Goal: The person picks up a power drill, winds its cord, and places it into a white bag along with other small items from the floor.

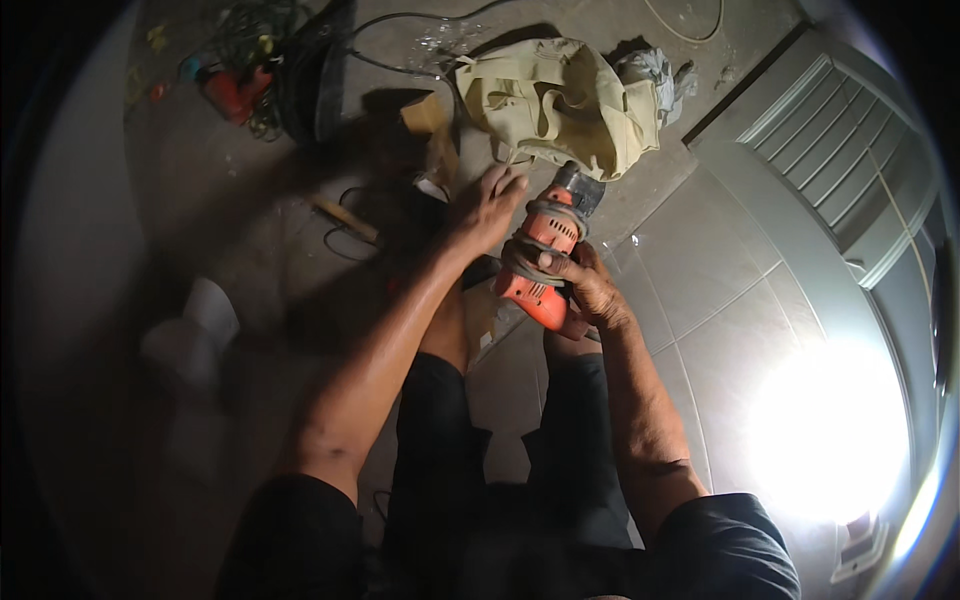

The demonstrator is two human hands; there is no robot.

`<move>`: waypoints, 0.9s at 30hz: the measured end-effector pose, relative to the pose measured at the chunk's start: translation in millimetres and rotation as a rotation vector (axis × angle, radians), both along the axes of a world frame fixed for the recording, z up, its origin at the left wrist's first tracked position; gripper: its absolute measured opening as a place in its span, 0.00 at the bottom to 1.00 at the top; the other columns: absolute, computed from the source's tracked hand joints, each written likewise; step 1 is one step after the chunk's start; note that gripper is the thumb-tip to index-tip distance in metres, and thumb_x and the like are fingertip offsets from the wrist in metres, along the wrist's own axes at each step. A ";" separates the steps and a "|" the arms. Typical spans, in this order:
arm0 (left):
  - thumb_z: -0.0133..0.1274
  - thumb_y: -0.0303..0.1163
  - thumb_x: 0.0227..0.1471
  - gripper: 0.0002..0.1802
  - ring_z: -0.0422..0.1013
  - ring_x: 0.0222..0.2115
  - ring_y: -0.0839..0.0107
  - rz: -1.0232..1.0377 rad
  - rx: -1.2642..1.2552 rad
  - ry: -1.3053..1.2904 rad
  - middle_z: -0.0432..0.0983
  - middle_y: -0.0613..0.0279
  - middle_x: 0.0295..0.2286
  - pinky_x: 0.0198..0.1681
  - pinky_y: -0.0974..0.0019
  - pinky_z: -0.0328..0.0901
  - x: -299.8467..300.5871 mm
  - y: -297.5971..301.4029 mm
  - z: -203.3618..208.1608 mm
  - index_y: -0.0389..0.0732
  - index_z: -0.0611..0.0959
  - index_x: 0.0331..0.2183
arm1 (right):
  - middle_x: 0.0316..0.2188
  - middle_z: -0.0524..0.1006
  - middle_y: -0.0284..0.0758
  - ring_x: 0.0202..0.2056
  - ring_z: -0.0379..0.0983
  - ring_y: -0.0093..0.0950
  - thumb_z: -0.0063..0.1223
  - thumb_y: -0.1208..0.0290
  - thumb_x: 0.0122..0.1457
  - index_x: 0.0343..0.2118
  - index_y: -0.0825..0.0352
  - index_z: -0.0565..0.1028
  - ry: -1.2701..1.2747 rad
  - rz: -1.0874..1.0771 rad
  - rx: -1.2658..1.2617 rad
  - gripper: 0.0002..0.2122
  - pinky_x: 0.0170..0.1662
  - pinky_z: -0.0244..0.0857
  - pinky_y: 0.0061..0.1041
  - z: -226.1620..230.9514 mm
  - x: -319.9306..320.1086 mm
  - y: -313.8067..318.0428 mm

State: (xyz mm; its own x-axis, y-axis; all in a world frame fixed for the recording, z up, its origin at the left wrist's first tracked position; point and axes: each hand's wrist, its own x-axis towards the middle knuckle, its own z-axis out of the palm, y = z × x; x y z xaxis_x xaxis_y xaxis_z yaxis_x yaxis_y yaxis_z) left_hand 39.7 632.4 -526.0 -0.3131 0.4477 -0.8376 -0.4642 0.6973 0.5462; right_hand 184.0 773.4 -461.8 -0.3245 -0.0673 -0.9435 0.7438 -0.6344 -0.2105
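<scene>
My right hand is wrapped round an orange power drill with a black front end. Its grey cord is wound round the body, and my thumb presses over the coils. The tool points away from me, just short of a cream cloth bag lying crumpled on the floor. At the bag's near left edge is my left hand, its fingers curled and pinched at what looks like a loose bit of the bag. My fingers partly hide that spot.
Left of the bag lie a cardboard piece and a wooden handle. Cables and red-orange items sit at the far left. A bright lamp shines at the right, beside a grey louvred door panel. A clear plastic bag lies behind.
</scene>
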 end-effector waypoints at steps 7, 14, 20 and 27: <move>0.60 0.41 0.50 0.34 0.71 0.50 0.50 -0.350 -0.156 0.557 0.74 0.45 0.47 0.52 0.53 0.68 -26.3 109.1 -120.1 0.40 0.69 0.55 | 0.50 0.73 0.44 0.53 0.69 0.35 0.68 0.55 0.47 0.56 0.75 0.65 0.070 -0.072 0.072 0.38 0.60 0.59 0.35 -44.0 -18.7 19.1; 0.59 0.43 0.41 0.19 0.77 0.36 0.49 -0.079 0.064 0.351 0.80 0.43 0.30 0.40 0.57 0.71 -80.2 100.2 -118.7 0.38 0.83 0.32 | 0.49 0.73 0.44 0.52 0.70 0.35 0.68 0.51 0.47 0.57 0.76 0.63 -0.107 -0.007 0.169 0.41 0.60 0.59 0.35 -28.0 -26.0 30.4; 0.59 0.31 0.48 0.19 0.72 0.45 0.64 0.016 0.229 0.028 0.76 0.52 0.41 0.49 0.65 0.66 -136.6 65.3 3.3 0.38 0.82 0.44 | 0.47 0.75 0.41 0.50 0.71 0.32 0.65 0.51 0.52 0.55 0.73 0.67 -0.155 -0.209 0.293 0.35 0.58 0.62 0.34 -25.7 -16.0 64.5; 0.56 0.31 0.57 0.21 0.64 0.21 0.85 -0.078 0.437 -0.154 0.71 0.71 0.23 0.23 0.77 0.61 -82.4 50.1 74.6 0.40 0.76 0.52 | 0.45 0.77 0.43 0.45 0.75 0.30 0.66 0.58 0.52 0.56 0.75 0.67 -0.136 0.019 -0.083 0.34 0.50 0.70 0.28 -10.8 -39.8 66.7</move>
